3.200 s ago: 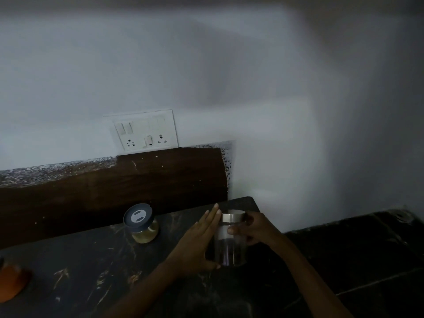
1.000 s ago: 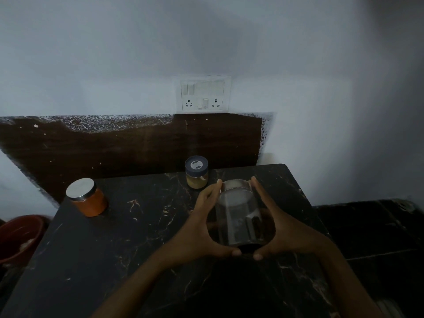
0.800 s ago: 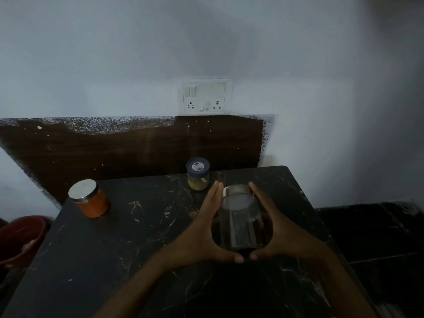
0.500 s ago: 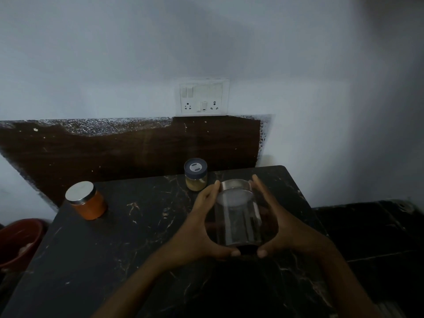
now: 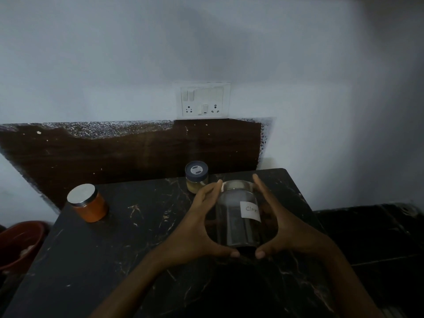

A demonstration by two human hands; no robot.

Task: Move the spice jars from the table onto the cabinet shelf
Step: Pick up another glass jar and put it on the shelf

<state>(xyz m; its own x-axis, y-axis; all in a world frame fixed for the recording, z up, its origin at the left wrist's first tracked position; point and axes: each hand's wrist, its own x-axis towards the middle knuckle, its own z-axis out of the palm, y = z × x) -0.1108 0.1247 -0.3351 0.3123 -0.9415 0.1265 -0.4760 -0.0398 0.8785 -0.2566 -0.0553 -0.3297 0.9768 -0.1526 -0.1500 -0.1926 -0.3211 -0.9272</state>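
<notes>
A clear glass jar point(image 5: 237, 216) with a metal lid and a white handwritten label is held tilted over the black marble table point(image 5: 119, 260). My left hand point(image 5: 195, 228) cups its left side and my right hand point(image 5: 282, 228) cups its right side, with both thumbs under its base. An orange-filled jar point(image 5: 88, 203) with a silver lid stands at the table's back left. A small jar point(image 5: 196, 176) with a dark blue lid and pale contents stands at the back edge, just behind my left fingertips. No cabinet shelf is in view.
A dark wooden board point(image 5: 128, 150) leans on the white wall behind the table, under a switch and socket plate point(image 5: 205, 100). A red-brown tub point(image 5: 16, 244) sits low at the left. Dark floor point(image 5: 371, 230) lies to the right.
The jar has turned in my hands, and its white label now faces me. Since 3.2 s ago the view has shifted and the jar has come closer to me.
</notes>
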